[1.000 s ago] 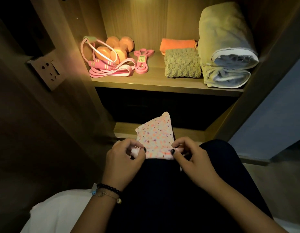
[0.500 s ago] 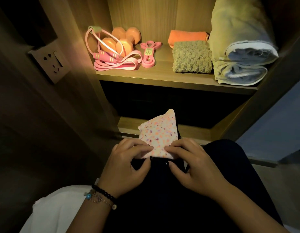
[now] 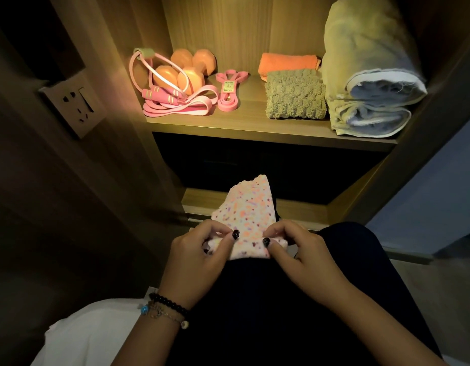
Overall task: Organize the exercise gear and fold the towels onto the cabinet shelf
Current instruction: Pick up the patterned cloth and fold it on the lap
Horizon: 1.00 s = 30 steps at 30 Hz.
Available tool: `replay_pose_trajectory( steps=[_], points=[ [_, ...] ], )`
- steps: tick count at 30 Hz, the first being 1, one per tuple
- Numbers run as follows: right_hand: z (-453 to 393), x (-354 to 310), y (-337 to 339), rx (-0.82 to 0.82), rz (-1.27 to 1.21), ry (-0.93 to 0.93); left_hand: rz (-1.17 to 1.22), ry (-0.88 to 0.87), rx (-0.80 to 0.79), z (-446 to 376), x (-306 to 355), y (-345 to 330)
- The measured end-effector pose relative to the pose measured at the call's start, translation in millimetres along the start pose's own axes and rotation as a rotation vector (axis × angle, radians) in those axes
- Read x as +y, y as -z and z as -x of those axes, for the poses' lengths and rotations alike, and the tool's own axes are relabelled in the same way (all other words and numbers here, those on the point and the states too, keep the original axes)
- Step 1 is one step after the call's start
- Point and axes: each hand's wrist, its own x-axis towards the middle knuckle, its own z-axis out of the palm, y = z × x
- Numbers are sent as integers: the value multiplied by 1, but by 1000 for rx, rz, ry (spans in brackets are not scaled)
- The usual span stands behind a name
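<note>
A small white towel with orange and purple dots [image 3: 251, 212] lies on my lap, its far corner pointing up toward the cabinet. My left hand [image 3: 199, 257] pinches its near left edge and my right hand [image 3: 299, 257] pinches its near right edge, the near edge rolled over between thumbs and fingers. On the lit cabinet shelf [image 3: 228, 125] lie orange dumbbells [image 3: 186, 70], a pink jump rope [image 3: 162, 93], pink resistance bands [image 3: 228, 91], a folded orange towel [image 3: 288, 63], a folded olive textured towel [image 3: 295, 95] and two rolled pale green towels [image 3: 368, 75].
A wall socket plate [image 3: 73, 105] sits on the dark panel left of the cabinet. Below the shelf is a dark compartment above a lower wooden ledge [image 3: 297, 210]. A blue-grey wall [image 3: 423, 194] stands at the right. My dark-clothed legs fill the foreground.
My thumbs and fingers have rolled the towel's near edge over toward me, and my hands have spread slightly apart. The view has tilted, so the shelf sits higher in frame.
</note>
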Motion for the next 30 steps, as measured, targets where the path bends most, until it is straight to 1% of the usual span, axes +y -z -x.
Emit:
replay_pose_trajectory(
  steps=[2, 4, 6, 7, 9, 11, 13, 16, 19, 21, 25, 28, 30],
  points=[
    [0, 1, -4, 28, 64, 29, -55, 52, 18, -2, -2, -2],
    [0, 1, -7, 92, 181, 138, -125, 55, 29, -5, -3, -3],
    [2, 3, -7, 136, 330, 293, -160, -17, 56, -7, -4, -2],
    [3, 4, -6, 133, 385, 362, -163, -65, 66, -7, -5, -1],
    [7, 5, -5, 97, 408, 415, -191, -184, 54, -6, -6, 0],
    [9, 5, -3, 60, 378, 394, -200, -260, -4, -4, -6, 3],
    [10, 5, -2, 24, 388, 367, -154, -276, -57, -1, -6, 6],
    [5, 5, -3, -13, 414, 304, -132, -259, -111, 3, -5, 8],
    [-1, 2, -4, -14, 413, 278, -174, -230, -116, 2, -3, 9],
    [-3, 0, -3, 5, 356, 262, -173, -182, -107, 2, 3, 10],
    [1, -3, -3, 31, 176, 167, -34, -23, -100, 3, 13, 12],
    [0, -3, -5, 29, 119, 83, -75, 58, -70, 3, 15, 7],
    [-1, -3, -7, 62, 161, 91, -143, 95, -37, 2, 14, 4]
  ],
)
